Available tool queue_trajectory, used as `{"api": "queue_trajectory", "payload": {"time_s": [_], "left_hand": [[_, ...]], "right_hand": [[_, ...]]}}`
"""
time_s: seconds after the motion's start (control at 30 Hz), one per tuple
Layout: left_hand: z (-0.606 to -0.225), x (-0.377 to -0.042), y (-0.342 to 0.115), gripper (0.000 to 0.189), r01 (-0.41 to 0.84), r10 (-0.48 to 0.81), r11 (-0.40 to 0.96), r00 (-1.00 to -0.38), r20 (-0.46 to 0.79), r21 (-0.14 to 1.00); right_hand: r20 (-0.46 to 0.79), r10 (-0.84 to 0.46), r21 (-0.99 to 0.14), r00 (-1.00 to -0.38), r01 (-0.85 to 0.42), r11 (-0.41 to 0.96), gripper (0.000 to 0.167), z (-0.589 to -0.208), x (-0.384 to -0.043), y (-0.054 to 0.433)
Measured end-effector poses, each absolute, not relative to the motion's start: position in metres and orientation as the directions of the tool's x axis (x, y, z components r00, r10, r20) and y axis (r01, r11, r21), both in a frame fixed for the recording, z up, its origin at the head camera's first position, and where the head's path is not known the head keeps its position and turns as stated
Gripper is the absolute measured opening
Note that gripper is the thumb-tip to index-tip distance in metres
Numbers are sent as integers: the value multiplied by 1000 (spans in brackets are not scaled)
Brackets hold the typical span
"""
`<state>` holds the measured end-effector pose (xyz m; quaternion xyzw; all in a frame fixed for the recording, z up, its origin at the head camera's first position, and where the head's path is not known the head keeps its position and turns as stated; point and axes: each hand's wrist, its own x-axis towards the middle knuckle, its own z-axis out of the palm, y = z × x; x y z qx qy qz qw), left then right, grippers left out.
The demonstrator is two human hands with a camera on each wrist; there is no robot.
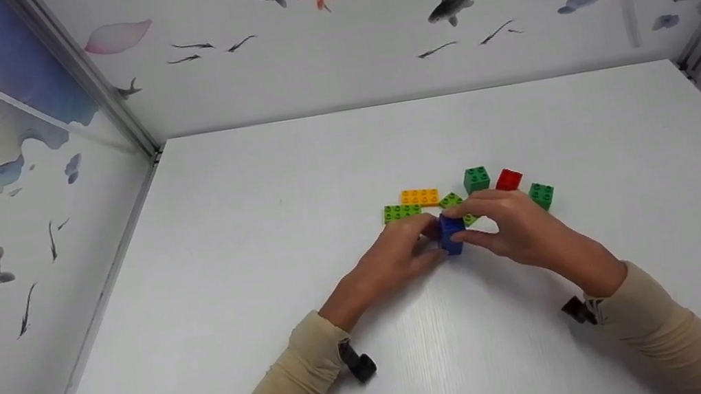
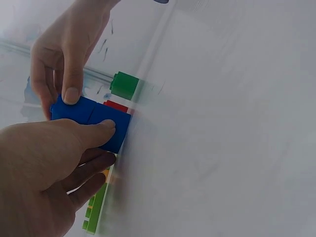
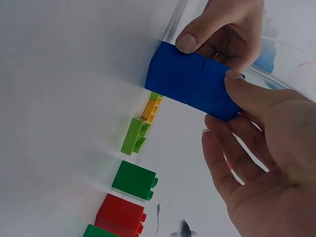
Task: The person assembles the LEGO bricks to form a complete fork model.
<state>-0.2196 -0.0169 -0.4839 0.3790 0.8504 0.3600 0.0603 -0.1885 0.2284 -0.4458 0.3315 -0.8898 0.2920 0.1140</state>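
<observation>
Two blue toy bricks stand one on the other, with a thin seam between them in both wrist views. My left hand [image 1: 391,257] pinches the lower blue brick [image 3: 173,71] between thumb and fingers, close to the table. From the other side, my right hand [image 1: 522,227] pinches the upper blue brick [image 3: 212,89], its thumb flat on one face. The studs on top of the upper brick are partly covered by the right fingers. Just behind the hands lies a light green brick [image 1: 450,200], partly hidden by the right hand.
Behind the hands lie a flat yellow brick [image 1: 419,197], a long light green brick [image 1: 402,211], a dark green brick [image 1: 476,178], a red brick [image 1: 509,179] and another dark green brick [image 1: 541,195]. The white table [image 1: 252,191] meets fish-patterned walls at the back and left.
</observation>
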Motion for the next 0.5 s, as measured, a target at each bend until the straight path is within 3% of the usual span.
{"api": "queue_trajectory", "payload": {"time_s": [0.5], "left_hand": [[-483,-219,-16,29,587,676,466,-719,162,662]], "right_hand": [[370,-532,-433,-762,-648,627,44,-444,-189,229]]}}
